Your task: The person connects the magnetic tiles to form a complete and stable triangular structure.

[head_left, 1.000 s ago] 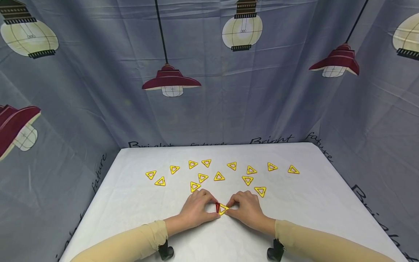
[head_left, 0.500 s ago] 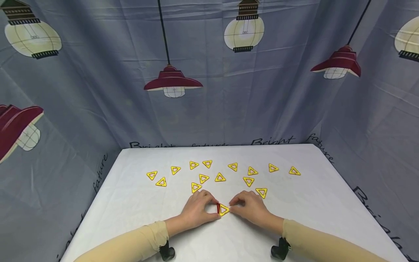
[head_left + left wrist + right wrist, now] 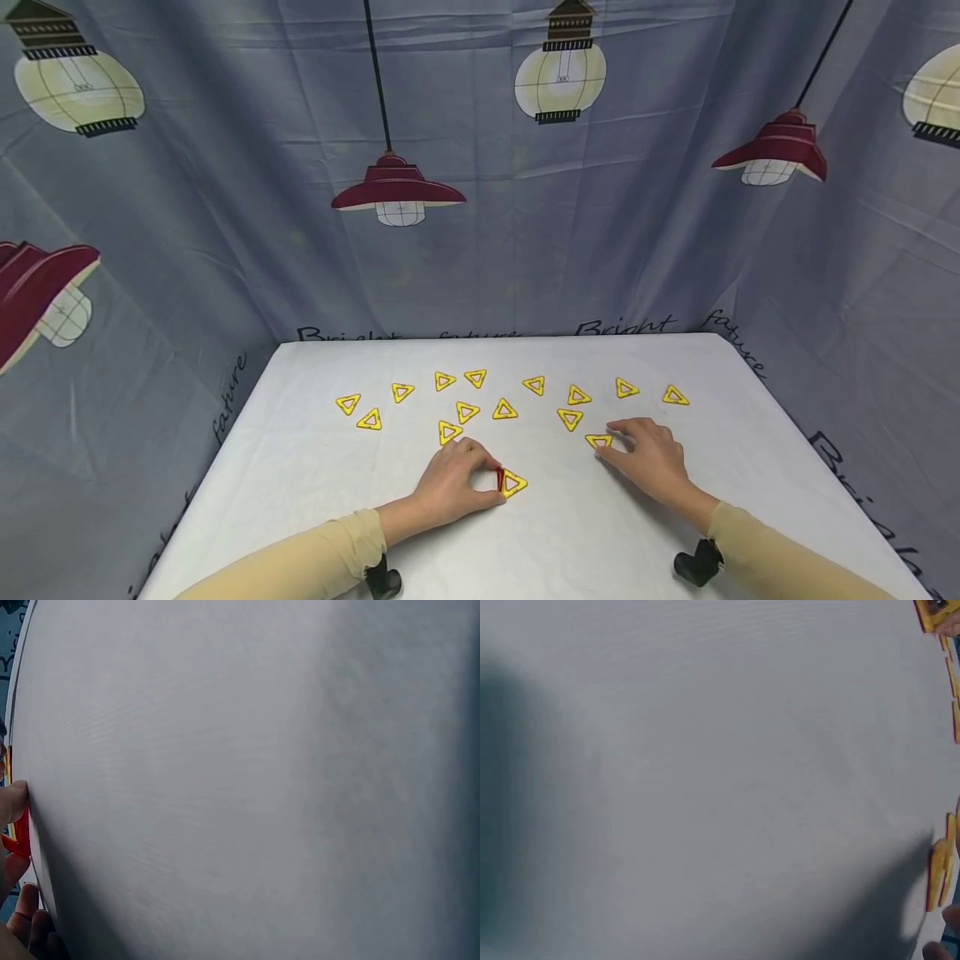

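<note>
My left hand [image 3: 453,482] pinches a small red piece [image 3: 500,480] between thumb and index finger. Against its right side is a yellow hollow triangle [image 3: 513,483], one corner pointing right. The left wrist view catches the red piece [image 3: 22,831] between fingertips at its left edge. To the right, my right hand [image 3: 651,460] has thumb and index finger apart around another yellow triangle [image 3: 597,440], the thumb by its lower corner and partly covering it. Whether they touch it is unclear. The right wrist view shows only yellow edges [image 3: 936,874] and some fingertips.
Several more yellow triangles lie scattered across the far half of the white table [image 3: 315,467]. One triangle [image 3: 449,432] lies just beyond my left hand, another [image 3: 570,418] beyond the right hand's triangle. A grey curtain [image 3: 480,275] printed with lamps hangs behind the table.
My right hand has let go of the yellow triangle beside the red piece and moved right and away from me, to another triangle. The left hand keeps its pinch in place.
</note>
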### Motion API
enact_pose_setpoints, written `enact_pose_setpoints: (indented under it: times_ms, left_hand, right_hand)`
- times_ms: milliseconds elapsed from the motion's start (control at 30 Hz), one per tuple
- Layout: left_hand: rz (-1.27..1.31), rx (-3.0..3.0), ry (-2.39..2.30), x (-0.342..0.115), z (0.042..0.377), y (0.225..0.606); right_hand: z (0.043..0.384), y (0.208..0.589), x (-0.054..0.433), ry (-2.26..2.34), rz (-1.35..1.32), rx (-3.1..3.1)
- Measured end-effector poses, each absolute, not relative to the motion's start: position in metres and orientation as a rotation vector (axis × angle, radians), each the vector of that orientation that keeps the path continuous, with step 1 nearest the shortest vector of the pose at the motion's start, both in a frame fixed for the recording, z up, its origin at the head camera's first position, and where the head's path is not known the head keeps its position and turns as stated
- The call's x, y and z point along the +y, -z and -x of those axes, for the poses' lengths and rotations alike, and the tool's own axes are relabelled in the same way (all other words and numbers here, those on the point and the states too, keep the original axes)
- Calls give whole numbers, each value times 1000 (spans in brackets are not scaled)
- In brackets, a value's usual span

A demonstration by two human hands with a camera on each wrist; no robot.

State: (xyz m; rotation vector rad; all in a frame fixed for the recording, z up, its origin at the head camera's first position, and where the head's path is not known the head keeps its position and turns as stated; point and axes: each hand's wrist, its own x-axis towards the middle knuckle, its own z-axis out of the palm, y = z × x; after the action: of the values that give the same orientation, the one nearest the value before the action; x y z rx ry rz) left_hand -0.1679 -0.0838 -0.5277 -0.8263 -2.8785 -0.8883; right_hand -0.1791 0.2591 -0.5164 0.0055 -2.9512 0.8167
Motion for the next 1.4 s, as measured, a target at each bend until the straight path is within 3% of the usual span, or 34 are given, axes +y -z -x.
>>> enact_pose_setpoints:
  times_ms: [467, 1400]
  left_hand:
    - [818, -2886, 886, -83, 167, 527]
    - [850, -2815, 893, -84, 168, 531]
  right_hand:
    - [174, 529, 264, -841, 139, -2964]
    - [177, 531, 251, -908, 36, -2834]
